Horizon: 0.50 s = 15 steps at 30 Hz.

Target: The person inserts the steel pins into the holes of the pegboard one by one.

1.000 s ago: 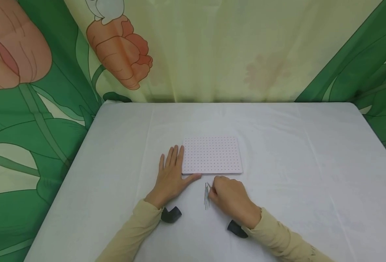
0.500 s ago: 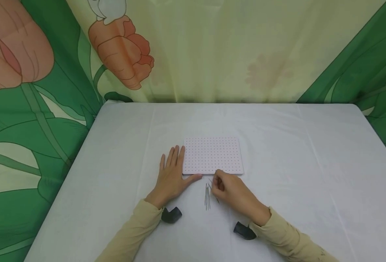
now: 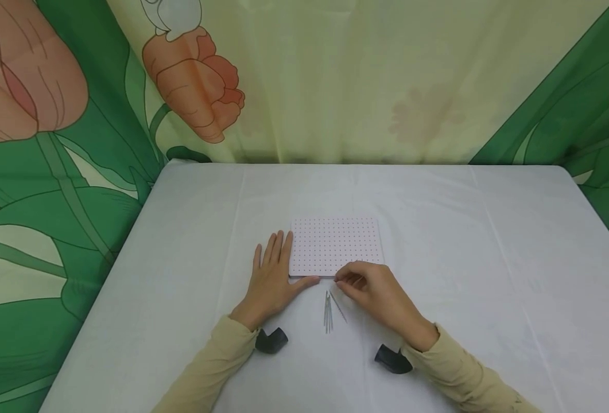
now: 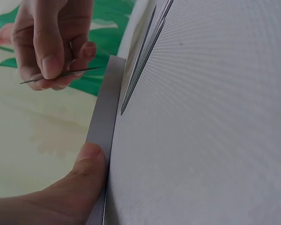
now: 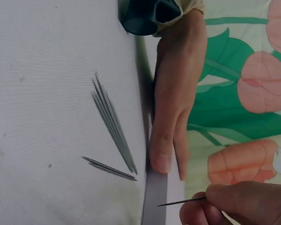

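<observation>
A white board (image 3: 335, 246) dotted with rows of small holes lies flat on the table. My left hand (image 3: 269, 281) rests spread at its left edge, thumb along the near edge. Between thumb and fingertips my right hand (image 3: 373, 289) pinches a thin, dark metal needle (image 5: 180, 202), pointed at its end. In the left wrist view that needle (image 4: 61, 75) lies roughly level, near the board's edge (image 4: 105, 103). More needles (image 3: 328, 312) lie on the cloth just in front of the board; the right wrist view shows a larger bunch (image 5: 113, 124) and a smaller one (image 5: 110, 168).
A white cloth covers the table (image 3: 490, 258). Dark cylindrical pieces (image 3: 271, 341) (image 3: 393, 359) sit at both wrists, by the sleeves. Behind the table hangs a curtain (image 3: 335, 80) printed with tulips, leaves and a carrot.
My right hand has come up from the needles toward the board's near edge with one needle pinched. A few needles now lie slanted apart from the bunch. The left hand stays in place.
</observation>
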{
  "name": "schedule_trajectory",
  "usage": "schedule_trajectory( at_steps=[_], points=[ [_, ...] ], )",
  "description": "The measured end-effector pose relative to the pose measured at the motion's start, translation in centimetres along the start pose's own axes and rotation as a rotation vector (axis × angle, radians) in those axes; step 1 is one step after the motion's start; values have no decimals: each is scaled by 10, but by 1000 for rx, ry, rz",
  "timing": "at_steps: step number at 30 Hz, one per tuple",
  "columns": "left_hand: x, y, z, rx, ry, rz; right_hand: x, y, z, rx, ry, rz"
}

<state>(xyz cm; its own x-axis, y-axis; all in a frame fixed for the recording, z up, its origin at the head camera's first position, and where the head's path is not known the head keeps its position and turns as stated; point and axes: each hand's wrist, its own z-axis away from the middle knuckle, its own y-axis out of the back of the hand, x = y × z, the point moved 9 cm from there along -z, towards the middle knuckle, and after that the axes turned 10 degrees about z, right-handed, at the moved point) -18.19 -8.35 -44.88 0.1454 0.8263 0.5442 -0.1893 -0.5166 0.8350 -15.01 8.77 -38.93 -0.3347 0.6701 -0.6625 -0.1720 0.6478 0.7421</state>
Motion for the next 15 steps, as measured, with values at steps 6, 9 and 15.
schedule_trajectory(
  at_steps=[6, 9, 15],
  points=[
    [1, 1, 1, -9, 2, 1, -1, 11, -3, 55, 3, -24],
    [-1, 0, 0, -16, 12, -7, 0, 15, -5, 80, -1, -27],
    [0, 0, 1, -11, 12, -4, 3, 26, -11, 147, 2, -6]
  ],
)
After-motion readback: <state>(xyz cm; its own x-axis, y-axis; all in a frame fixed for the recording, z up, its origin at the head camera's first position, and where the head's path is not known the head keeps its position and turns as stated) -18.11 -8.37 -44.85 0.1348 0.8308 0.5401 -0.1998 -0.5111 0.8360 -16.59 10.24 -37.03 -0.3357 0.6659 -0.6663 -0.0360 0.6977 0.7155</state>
